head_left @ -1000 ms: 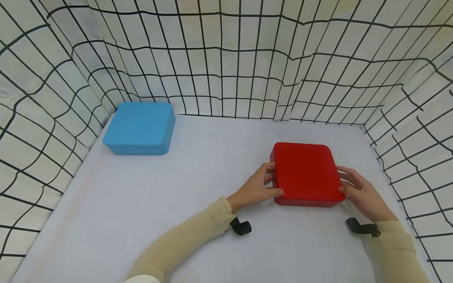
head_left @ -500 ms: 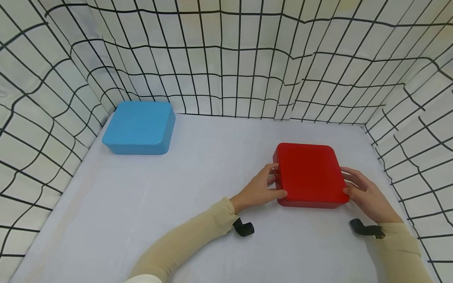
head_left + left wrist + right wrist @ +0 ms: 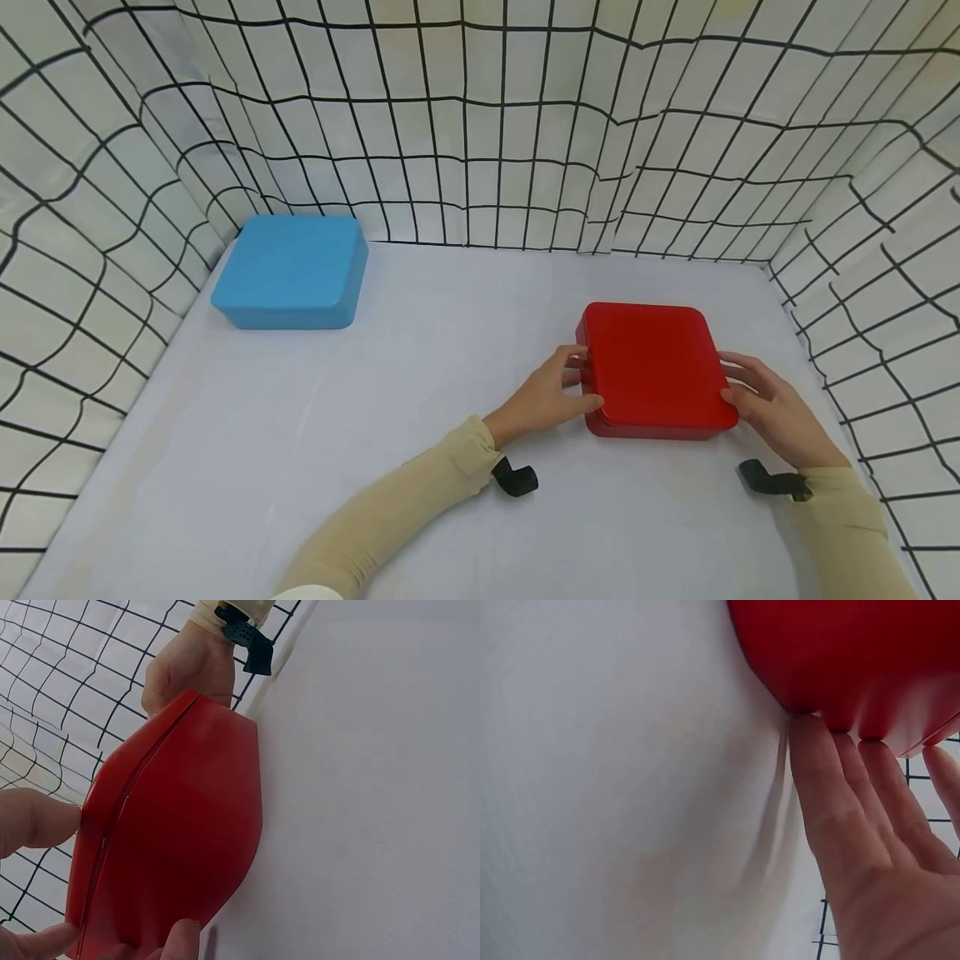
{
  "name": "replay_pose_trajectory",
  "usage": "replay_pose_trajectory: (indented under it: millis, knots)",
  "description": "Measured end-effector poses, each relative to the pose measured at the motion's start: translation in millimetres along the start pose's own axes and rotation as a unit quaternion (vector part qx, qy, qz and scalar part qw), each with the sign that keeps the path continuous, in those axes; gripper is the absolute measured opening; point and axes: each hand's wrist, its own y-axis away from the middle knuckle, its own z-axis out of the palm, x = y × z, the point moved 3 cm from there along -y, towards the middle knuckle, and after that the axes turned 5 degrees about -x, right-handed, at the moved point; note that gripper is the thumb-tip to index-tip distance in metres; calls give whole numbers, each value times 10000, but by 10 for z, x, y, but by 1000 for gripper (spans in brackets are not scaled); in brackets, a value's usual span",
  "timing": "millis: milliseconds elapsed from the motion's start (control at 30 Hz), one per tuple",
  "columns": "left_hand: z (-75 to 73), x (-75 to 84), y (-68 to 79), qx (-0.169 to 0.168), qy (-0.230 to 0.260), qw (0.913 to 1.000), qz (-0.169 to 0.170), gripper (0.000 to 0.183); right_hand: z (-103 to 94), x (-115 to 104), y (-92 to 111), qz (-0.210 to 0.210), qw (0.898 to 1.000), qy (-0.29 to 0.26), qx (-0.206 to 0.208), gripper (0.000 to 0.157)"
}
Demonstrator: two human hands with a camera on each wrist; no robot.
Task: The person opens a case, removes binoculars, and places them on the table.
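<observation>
A red lidded box with rounded corners lies on the white surface, right of centre, between my two hands. My left hand touches its left side with the fingers, the thumb at the lid's edge near the front corner. In the left wrist view, fingertips rest on the box wall below the lid seam. My right hand is at the opposite side, thumb on the lid edge. The right wrist view shows its fingers reaching straight, tips against the wall. A blue box lies far left, apart from both hands.
Black wire mesh backed with white stands along the rear and both sides. The white surface stretches between the boxes. A dark wrist mount sits at the left cuff, another at the right cuff.
The red box has shifted slightly right across the surface, both hands moving along with it. The view has drifted a little. The blue box keeps its place in the corner.
</observation>
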Motion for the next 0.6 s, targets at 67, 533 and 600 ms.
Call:
replay_pose_trajectory:
  millis: [67, 533, 600]
  knots:
    - [-7, -10, -4, 110, -119, 9999, -31, 73, -9, -2, -3, 68, 9998, 187, 58, 70]
    - [-42, -65, -132, 364, 869, 9951, -301, 60, -53, -58, -87, 582, 9952, 651, 451, 74]
    - [-37, -58, -147, 359, 1026, 9935, -340, 58, -57, -84, -88, 638, 9948, 630, 480, 75]
